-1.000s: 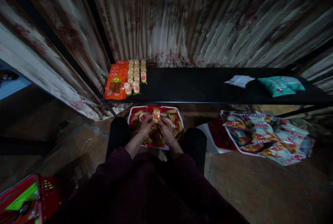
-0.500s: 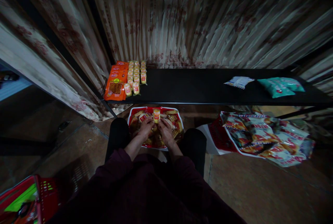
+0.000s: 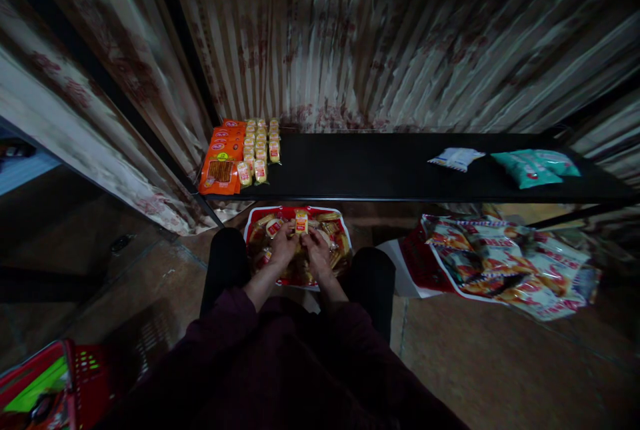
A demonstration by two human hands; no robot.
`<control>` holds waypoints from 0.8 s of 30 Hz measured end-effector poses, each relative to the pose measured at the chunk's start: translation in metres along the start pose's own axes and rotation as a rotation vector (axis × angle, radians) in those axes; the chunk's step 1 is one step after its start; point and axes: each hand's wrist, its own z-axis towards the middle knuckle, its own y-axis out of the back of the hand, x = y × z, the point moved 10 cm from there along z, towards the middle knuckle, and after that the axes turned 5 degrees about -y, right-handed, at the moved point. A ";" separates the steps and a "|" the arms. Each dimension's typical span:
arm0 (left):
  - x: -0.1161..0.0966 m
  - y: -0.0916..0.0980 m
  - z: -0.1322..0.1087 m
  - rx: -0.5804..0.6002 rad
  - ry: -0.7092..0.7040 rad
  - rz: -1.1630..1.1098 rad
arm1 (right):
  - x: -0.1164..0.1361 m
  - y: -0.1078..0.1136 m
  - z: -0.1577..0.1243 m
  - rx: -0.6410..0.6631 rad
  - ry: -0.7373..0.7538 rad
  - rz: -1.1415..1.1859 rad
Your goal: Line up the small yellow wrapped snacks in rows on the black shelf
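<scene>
My left hand (image 3: 283,247) and my right hand (image 3: 317,250) meet over an open red and white bag (image 3: 260,217) of small wrapped snacks on the floor between my knees. Together the fingers pinch one small yellow packet with a red label (image 3: 301,221), held upright above the bag. On the black shelf (image 3: 380,170) just ahead, rows of the same small yellow packets (image 3: 259,150) lie beside a stack of orange packets (image 3: 223,157) at the left end.
A white packet (image 3: 456,158) and green packets (image 3: 533,167) lie at the shelf's right end. A large printed bag (image 3: 505,260) lies on the floor under it. A red basket (image 3: 50,387) stands at the lower left. Corrugated metal walls (image 3: 380,37) close the back and left.
Both hands have lifted slightly with the yellow packet still between them. The view has shifted a little; nothing else has moved.
</scene>
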 end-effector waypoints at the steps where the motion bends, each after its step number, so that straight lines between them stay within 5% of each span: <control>1: -0.001 -0.001 0.000 0.004 -0.014 0.032 | 0.002 0.000 -0.001 0.001 0.013 -0.015; 9: -0.016 -0.001 -0.006 0.001 -0.091 0.044 | 0.034 -0.008 -0.012 0.004 0.246 -0.265; 24: 0.002 -0.003 -0.011 -0.093 0.199 -0.536 | 0.064 -0.031 -0.042 0.011 0.565 -0.628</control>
